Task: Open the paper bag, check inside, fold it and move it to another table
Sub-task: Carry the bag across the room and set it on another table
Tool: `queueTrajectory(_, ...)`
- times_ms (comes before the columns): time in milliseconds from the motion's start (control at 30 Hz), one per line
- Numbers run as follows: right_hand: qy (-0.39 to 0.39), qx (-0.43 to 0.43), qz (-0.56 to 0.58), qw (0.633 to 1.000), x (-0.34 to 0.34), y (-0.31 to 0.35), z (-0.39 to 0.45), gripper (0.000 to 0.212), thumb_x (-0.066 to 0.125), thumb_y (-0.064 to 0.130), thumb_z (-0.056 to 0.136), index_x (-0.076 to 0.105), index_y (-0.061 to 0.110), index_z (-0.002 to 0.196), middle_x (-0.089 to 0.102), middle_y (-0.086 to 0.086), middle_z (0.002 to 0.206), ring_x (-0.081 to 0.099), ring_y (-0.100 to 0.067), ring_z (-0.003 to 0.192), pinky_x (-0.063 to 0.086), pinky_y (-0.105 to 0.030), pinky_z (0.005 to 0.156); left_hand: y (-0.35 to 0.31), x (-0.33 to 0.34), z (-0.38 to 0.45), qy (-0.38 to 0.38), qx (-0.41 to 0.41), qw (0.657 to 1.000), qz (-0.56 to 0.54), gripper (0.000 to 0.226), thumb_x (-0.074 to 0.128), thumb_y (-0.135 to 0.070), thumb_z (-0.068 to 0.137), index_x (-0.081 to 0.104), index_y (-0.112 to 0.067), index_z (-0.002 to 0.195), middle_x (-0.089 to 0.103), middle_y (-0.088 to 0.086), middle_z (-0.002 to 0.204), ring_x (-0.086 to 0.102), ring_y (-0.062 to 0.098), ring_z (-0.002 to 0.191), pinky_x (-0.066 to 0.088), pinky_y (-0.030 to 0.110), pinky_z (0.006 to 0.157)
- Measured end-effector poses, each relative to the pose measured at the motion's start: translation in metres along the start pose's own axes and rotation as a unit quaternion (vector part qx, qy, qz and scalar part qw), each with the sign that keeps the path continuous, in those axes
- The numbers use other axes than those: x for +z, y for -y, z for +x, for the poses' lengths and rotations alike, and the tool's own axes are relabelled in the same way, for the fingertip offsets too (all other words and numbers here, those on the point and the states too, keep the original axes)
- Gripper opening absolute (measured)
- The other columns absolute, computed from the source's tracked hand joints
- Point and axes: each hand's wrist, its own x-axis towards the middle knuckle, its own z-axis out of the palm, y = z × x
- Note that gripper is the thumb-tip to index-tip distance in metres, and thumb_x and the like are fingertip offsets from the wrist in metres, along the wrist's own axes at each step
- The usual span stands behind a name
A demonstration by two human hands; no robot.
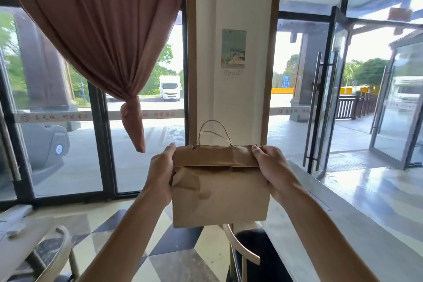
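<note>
A brown paper bag (219,197) hangs in the air in front of me, held up at chest height. Its top is folded over toward me in a flat band, and two thin twine handles (214,132) stick up behind the fold. My left hand (161,174) grips the bag's left side at the fold, thumb on top. My right hand (270,167) grips the right end of the fold the same way. The bag's front is creased near my left hand. Its inside is hidden.
A chair (242,254) with a curved pale back and dark seat stands below the bag. A second chair (57,256) and a white table (20,236) sit at the lower left. A pale counter (357,220) runs along the right. Glass doors (329,108), a pillar and a pink curtain (109,37) are ahead.
</note>
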Motion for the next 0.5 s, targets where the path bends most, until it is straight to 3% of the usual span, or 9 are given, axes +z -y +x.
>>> queueTrajectory(100, -0.019, -0.001, -0.013, 1.000, 0.027, -0.012, 0.053, 0.036, 0.045, 0.029, 0.098, 0.066, 0.000, 0.093, 0.061, -0.016, 0.086, 0.060, -0.026, 0.077, 0.053, -0.040, 0.072, 0.005, 0.001, 0.068, 0.028, -0.024, 0.999, -0.010, 0.033, 0.049, -0.044, 0.099, 0.065, -0.017, 0.089, 0.068, 0.005, 0.064, 0.067, 0.023, 0.072, 0.054, 0.033, 0.064)
queueTrajectory(233, -0.056, -0.001, -0.036, 0.998, 0.064, -0.018, 0.126, 0.033, 0.046, 0.031, 0.099, 0.062, 0.010, 0.080, 0.058, -0.013, 0.083, 0.057, -0.025, 0.077, 0.047, -0.038, 0.072, 0.002, 0.003, 0.162, 0.046, -0.027, 0.999, -0.002, 0.033, 0.047, -0.043, 0.101, 0.061, -0.016, 0.089, 0.064, -0.002, 0.049, 0.060, 0.010, 0.041, 0.045, 0.015, 0.038)
queueTrajectory(500, -0.113, 0.013, -0.081, 0.990, 0.095, -0.044, 0.244, 0.040, 0.044, 0.033, 0.099, 0.063, -0.001, 0.092, 0.056, -0.011, 0.081, 0.055, -0.024, 0.076, 0.042, -0.033, 0.069, 0.014, 0.036, 0.304, 0.094, -0.039, 0.995, -0.007, 0.031, 0.048, -0.039, 0.101, 0.063, -0.013, 0.092, 0.064, -0.002, 0.045, 0.052, 0.006, 0.028, 0.039, 0.011, 0.031)
